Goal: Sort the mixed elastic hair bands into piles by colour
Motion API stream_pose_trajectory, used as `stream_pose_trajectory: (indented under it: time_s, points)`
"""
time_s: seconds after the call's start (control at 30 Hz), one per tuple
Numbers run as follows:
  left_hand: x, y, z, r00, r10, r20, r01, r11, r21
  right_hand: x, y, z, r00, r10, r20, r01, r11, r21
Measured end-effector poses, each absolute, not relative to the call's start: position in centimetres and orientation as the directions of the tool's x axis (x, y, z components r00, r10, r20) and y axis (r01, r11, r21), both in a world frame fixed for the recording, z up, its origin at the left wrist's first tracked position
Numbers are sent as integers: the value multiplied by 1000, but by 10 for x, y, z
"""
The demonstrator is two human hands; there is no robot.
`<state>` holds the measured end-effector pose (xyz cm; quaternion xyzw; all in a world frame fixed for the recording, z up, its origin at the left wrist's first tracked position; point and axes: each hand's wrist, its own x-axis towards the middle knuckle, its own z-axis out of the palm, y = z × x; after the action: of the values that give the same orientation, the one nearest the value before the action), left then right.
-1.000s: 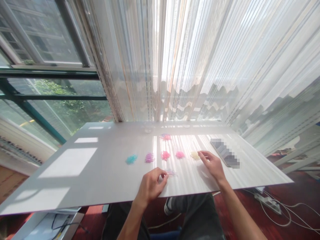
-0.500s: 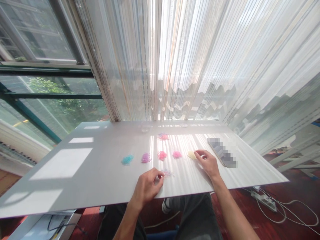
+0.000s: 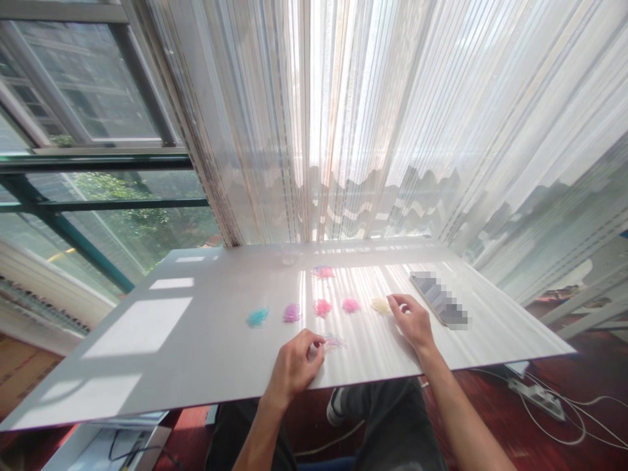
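Observation:
Small piles of thin, coloured strands that look like rubber bands lie on a white table. My left hand (image 3: 297, 360) is low over the table, thumb and forefinger pinched at the left edge of a loose mixed-colour pile (image 3: 335, 343). My right hand (image 3: 411, 322) is also closed in a pinch, its fingertips at the right edge of the yellow pile (image 3: 379, 305). What either pinch holds is too small to make out. Between and left of my hands run a pink pile (image 3: 350, 305), a red-pink pile (image 3: 322, 307), a purple pile (image 3: 292, 313) and a teal pile (image 3: 258, 317).
Behind the row sits another mixed pink pile (image 3: 324, 271). A small clear dish (image 3: 289, 258) stands near the back edge. To the right lies a partly pixelated flat device (image 3: 434, 301). Striped sheer curtains hang behind the white table (image 3: 196, 366); a power strip (image 3: 537, 399) lies on the floor.
The view has shifted slightly. My right fingertips have drawn a little to the right, uncovering more of the yellow pile. My left hand stays at the mixed pile.

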<state>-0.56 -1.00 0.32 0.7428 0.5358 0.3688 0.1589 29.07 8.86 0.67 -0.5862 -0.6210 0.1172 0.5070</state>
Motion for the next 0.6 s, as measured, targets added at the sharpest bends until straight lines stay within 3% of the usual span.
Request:
stream_pose_trajectory:
  time_s: [0.13,0.33,0.6]
  points:
    - [-4,-10,4,156,915,372,682,-372,630,274,66,16,81,850,521,613,370,-698]
    - [-3,-11,6,181,925,335,713,-358,603,227,37,26,-382,845,373,497,529,-688]
    - [-1,-10,5,154,923,352,756,-339,560,196,28,1,-474,764,437,445,636,-631]
